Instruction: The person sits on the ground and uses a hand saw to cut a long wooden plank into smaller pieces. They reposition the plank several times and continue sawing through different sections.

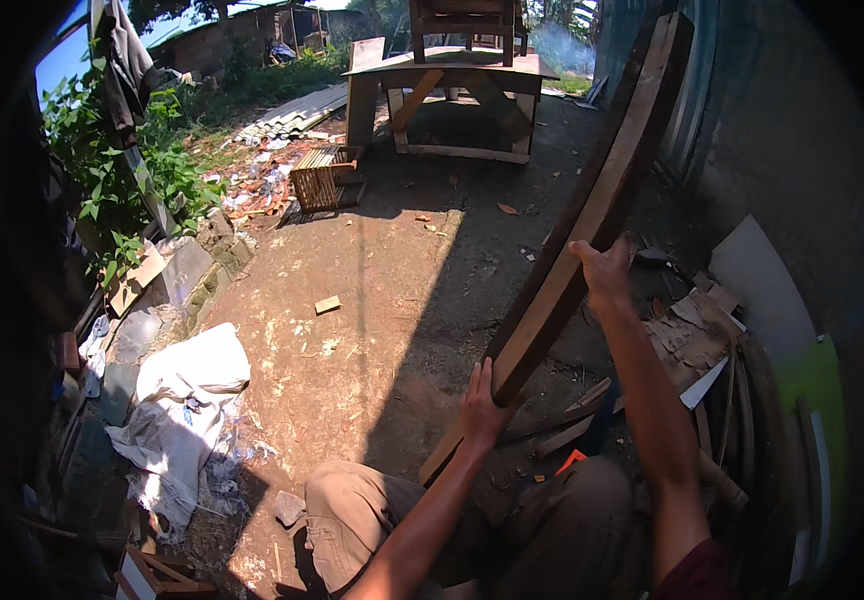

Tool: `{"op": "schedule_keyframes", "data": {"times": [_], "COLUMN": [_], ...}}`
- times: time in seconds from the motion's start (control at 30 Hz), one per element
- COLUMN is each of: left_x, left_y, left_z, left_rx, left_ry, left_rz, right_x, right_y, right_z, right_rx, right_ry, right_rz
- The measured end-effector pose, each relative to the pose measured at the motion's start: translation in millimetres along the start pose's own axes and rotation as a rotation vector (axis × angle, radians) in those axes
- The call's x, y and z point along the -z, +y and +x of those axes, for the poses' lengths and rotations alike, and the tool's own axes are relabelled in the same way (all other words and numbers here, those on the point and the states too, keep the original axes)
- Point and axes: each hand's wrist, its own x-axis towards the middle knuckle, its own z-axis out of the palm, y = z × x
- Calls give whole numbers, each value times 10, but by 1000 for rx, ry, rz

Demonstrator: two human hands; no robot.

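Observation:
A long wooden beam point(564, 262) slants up from near my knees to the upper right, with a pale face and dark sides. Along its left side runs a darker length of wood; I cannot tell whether that is a separate piece. My right hand point(607, 270) grips the beam around its middle, thumb over the pale face. Lower down, my left hand point(487, 408) is closed on the beam near its bottom end, fingers against the pale face. The beam hides part of the ground behind it.
A wooden table point(452, 64) bearing a wooden frame stands ahead. A slatted piece point(320, 180) lies left of it. On the left is a white sack point(192, 375); a small wood block point(328, 305) lies mid-ground. Scrap wood point(692, 330) and an orange object point(572, 461) are at right.

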Motion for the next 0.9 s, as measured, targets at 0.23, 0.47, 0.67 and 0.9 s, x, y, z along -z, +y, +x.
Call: {"op": "schedule_keyframes", "data": {"times": [0.23, 0.47, 0.67, 0.9], "left_x": [1497, 3184, 3823, 4478], "left_y": [445, 3073, 3139, 2610], "left_z": [966, 1602, 1111, 678], "left_rx": [-49, -565, -708, -619], "left_ry": [-508, 121, 444, 758], "left_rz": [-430, -552, -725, -622], "right_x": [-133, -270, -757, -914], "right_y": [-645, -573, -672, -363], "right_z": [-587, -1526, -1909, -2741], "right_rx": [218, 246, 250, 273], "right_ry": [-130, -355, -638, -644], "right_rz": [-43, 11, -9, -159]}}
